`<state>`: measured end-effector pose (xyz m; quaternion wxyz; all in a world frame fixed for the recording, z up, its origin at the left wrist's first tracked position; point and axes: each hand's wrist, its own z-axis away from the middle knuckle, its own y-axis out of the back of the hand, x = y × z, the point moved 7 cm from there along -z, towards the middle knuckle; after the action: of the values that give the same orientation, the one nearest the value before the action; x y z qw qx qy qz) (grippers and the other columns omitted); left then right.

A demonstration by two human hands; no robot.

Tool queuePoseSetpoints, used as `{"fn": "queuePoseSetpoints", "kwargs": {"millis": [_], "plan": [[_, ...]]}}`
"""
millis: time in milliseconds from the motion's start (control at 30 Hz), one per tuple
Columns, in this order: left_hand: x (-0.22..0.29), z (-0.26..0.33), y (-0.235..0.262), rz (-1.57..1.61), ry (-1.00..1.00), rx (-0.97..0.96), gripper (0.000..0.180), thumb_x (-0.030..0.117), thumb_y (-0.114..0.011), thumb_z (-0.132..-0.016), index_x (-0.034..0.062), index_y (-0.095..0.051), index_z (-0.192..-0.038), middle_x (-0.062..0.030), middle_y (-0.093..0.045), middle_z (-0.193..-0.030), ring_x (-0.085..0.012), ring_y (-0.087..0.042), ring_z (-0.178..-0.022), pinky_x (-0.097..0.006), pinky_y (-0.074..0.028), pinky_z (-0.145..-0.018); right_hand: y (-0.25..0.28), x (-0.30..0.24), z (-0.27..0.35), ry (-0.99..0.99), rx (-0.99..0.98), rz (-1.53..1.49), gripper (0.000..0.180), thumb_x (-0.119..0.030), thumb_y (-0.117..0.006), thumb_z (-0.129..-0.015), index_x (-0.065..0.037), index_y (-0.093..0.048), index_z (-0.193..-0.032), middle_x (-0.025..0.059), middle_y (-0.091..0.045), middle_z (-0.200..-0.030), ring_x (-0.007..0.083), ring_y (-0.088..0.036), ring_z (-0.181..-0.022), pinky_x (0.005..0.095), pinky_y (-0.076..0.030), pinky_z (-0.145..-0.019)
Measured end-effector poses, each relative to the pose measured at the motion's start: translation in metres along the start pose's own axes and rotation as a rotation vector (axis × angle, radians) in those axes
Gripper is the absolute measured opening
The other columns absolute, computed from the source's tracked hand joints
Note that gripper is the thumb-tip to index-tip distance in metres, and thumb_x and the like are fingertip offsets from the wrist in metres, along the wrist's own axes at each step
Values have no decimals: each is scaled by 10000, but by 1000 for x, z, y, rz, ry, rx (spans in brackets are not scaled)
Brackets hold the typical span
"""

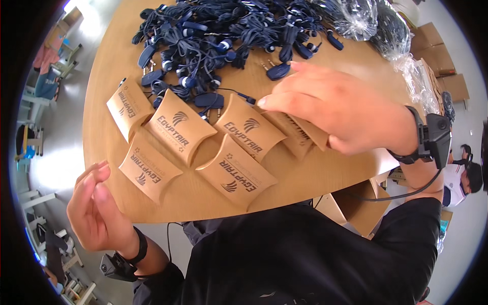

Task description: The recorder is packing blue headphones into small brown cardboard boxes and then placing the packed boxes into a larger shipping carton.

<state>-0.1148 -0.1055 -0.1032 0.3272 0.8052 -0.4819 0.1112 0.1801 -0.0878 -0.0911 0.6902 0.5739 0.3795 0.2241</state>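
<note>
"Fingers?"
"Right hand (330,109): thumb and forefinger wide apart at the right end of the boxes (181,128); its hidden fingers I can't tell. Left hand (99,211): loosely curled, partly open, near left."
"Around them?"
"Boxes on the table (305,178), earphones (249,33) heaped beyond, bags (390,33) far right. The right hand blocks some boxes."
"Writing?"
"Dark lettering, winglike emblem on the boxes."

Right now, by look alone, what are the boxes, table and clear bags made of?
Boxes: likely card, mostly matte brown, with curved folds.
Table: wood or laminate, can't tell; smooth tan top with glare.
Bags: probably thin plastic film, glossy, see-through and crinkled.
</note>
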Motion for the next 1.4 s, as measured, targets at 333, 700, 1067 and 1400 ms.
{"fn": "queuePoseSetpoints", "kwargs": {"millis": [333,700,1067,1400], "plan": [[-17,0,1,2,286,105,153,-83,-508,-865,-86,-564,-1007,-202,-655,-860,-262,-655,-823,-371,-524,-796,28,-33,-46,101,-62,6,675,-22,-690,-471,-121,-604,-1133,120,-559,-1028,331,-550,-949,460,-418,-975],[-12,-2,1,9,179,97,163,-95,-534,-841,-95,-573,-999,-192,-648,-841,-255,-655,-785,-367,-533,-771,-3,-31,-64,181,-84,8,713,11,-723,-384,-132,-604,-1072,115,-546,-1040,327,-550,-968,509,-403,-1014],[-12,4,-1,33,285,127,103,-50,-590,-843,-77,-607,-941,-148,-661,-836,-207,-654,-784,-304,-513,-750,22,-24,-30,168,30,46,499,-204,-723,-567,-143,-609,-1049,135,-555,-967,287,-560,-988,580,-340,-1033],[-44,16,24,-102,461,157,207,98,-505,-943,-74,-603,-1003,-172,-676,-946,-207,-621,-887,-327,-468,-874,24,-53,191,-553,819,-319,160,-183,-529,-877,-213,-602,-1016,155,-605,-868,315,-602,-833,578,-319,-1007]]}}
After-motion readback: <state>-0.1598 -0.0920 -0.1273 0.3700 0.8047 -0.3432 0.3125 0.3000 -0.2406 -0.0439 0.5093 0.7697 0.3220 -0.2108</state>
